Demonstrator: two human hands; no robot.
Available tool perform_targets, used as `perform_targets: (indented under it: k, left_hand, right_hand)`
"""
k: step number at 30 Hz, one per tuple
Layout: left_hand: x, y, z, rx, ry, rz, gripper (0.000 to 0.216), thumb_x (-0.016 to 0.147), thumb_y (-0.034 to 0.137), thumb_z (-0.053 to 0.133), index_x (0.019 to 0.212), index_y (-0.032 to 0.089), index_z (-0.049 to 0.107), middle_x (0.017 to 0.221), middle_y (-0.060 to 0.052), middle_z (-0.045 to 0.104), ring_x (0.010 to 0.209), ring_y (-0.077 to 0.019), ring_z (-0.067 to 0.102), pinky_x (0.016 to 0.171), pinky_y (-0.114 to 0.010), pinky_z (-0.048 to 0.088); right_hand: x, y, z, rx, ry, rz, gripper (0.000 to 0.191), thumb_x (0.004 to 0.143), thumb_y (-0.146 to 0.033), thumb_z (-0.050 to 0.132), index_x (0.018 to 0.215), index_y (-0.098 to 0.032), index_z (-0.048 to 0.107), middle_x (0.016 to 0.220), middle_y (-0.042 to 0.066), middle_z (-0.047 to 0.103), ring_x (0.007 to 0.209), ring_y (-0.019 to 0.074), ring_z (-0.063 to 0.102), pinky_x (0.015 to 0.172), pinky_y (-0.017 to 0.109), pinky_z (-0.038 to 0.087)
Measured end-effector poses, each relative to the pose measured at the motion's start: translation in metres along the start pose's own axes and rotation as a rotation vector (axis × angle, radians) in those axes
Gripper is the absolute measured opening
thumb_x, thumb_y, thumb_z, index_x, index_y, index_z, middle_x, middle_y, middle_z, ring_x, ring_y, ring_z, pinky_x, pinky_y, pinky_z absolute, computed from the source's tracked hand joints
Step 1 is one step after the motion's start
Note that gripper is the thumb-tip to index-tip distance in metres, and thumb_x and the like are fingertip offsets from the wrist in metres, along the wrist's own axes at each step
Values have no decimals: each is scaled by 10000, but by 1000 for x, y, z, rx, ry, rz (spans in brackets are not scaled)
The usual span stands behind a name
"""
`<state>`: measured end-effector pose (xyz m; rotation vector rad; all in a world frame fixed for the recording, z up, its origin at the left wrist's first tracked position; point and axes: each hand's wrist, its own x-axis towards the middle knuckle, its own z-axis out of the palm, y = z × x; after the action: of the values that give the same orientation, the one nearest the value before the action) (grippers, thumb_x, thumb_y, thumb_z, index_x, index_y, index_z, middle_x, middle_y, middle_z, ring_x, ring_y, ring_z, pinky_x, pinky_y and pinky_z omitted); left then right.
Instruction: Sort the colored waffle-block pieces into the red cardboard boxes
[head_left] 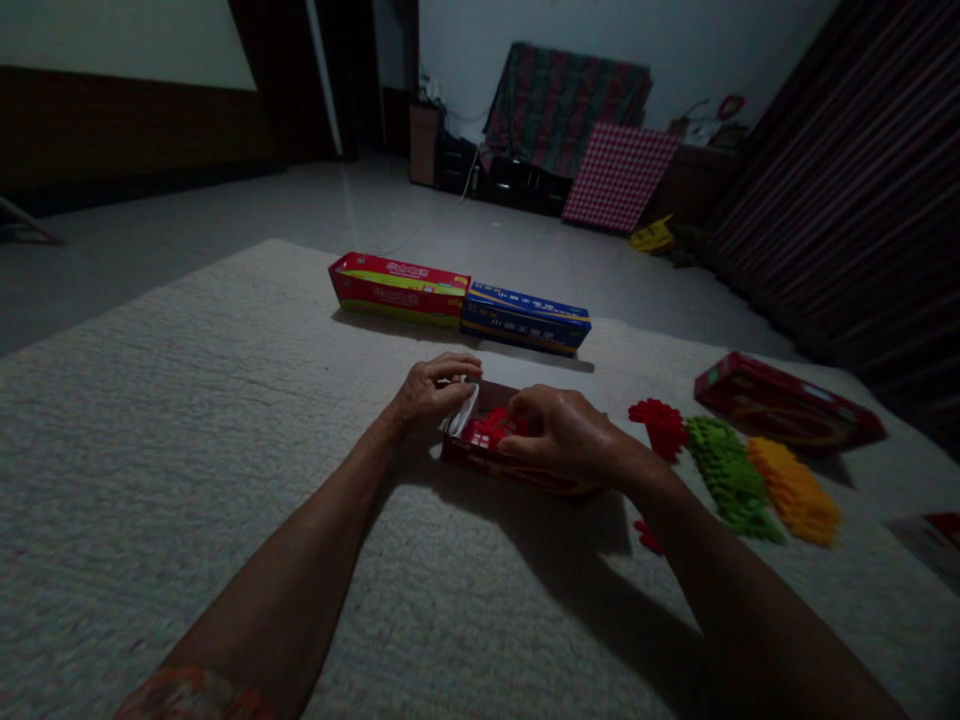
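A small dark-red box (517,474) stands with its top side open on the pale quilted cover, between my hands. Red scallop-edged plastic pieces (489,428) lie inside it. My left hand (436,390) grips the box's left end, its thumb by a white inner flap (464,408) and its fingers curled round the rim. Reaching into the box from the right, my right hand (562,432) has its fingers bent and closed on the red pieces; its fingertips are partly hidden. More red pieces (664,428) rest on the cover to the right of the box.
Rows of green pieces (733,478) and orange pieces (795,490) lie at right, before another dark-red box (787,405). Beyond my hands stand a long red-and-yellow box (401,290) and a blue box (525,318), end to end. A tiled floor (300,205) lies behind.
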<state>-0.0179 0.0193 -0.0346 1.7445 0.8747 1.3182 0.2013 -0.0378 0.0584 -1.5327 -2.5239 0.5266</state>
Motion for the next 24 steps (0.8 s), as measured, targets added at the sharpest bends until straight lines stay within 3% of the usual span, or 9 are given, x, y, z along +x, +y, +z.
perform_targets:
  k: [16,21,24]
  left_hand:
    - [1,1,-1,35,2,20,182,737,252,706,889,198,791,1150,-120,737,1122,-266,664,971,-479,540]
    - [1,0,-1,40,-5,26,190,745,248,697,900,190,789,1147,-123,734,1117,-261,664,957,-480,545]
    - [1,1,-1,40,-6,16,195,744,252,688,900,195,788,1150,-114,735,1120,-255,661,936,-460,557]
  right_hand:
    - [10,-3,10,92,-63,-43,179,832,-294,698,977,-190,700,922,56,725,749,158,606,618,261,387]
    - [6,4,12,107,-41,-52,152,867,-152,603,977,-191,700,917,40,732,761,138,609,651,245,395]
    - [3,5,12,56,-64,-42,157,919,-161,547,933,-184,701,872,47,727,708,129,590,634,250,378]
